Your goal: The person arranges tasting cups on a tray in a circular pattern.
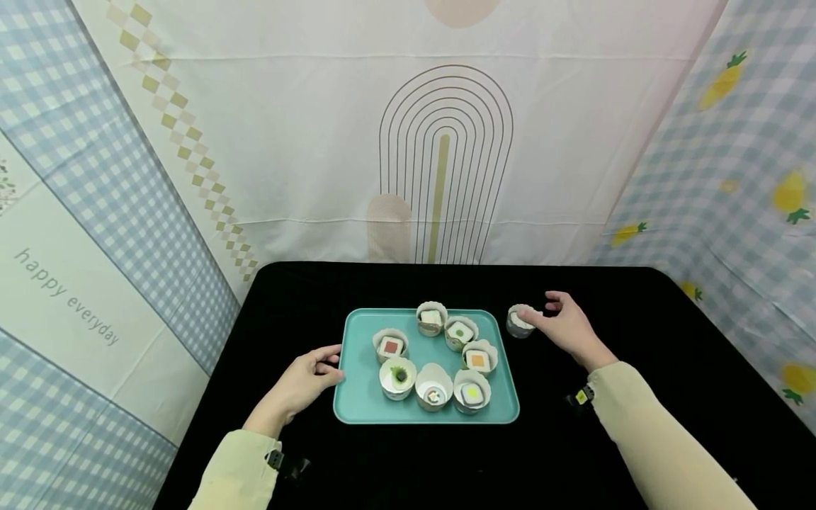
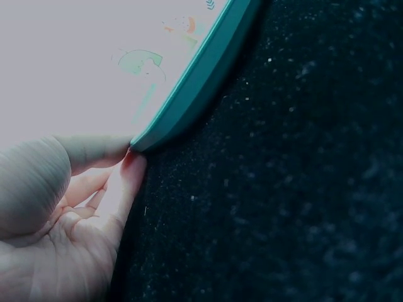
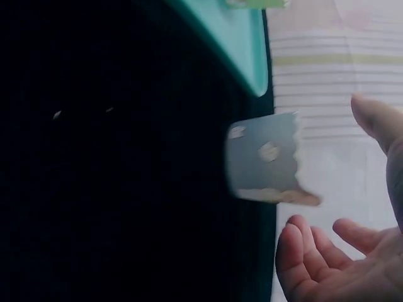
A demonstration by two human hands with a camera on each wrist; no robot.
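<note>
On the black table lies a turquoise tray (image 1: 357, 409). My left hand (image 1: 299, 382) pinches its left edge between thumb and fingers; the left wrist view shows the fingertips right at the tray's rim (image 2: 189, 88). Beyond the tray's right side, a single paper cup (image 1: 519, 330) stands upright on the table with something white inside. My right hand (image 1: 570, 329) is beside that cup, thumb and fingers spread apart. In the right wrist view the scalloped grey-blue cup (image 3: 267, 157) sits in front of the parted fingers (image 3: 293, 251), which do not grip it.
Several paper cups (image 1: 395, 388) stand in a ring on the tray, holding small pieces with red, orange, green or yellow marks. A patterned white cloth (image 1: 306, 142) hangs behind the table, with blue checked cloth (image 1: 695, 191) on either side.
</note>
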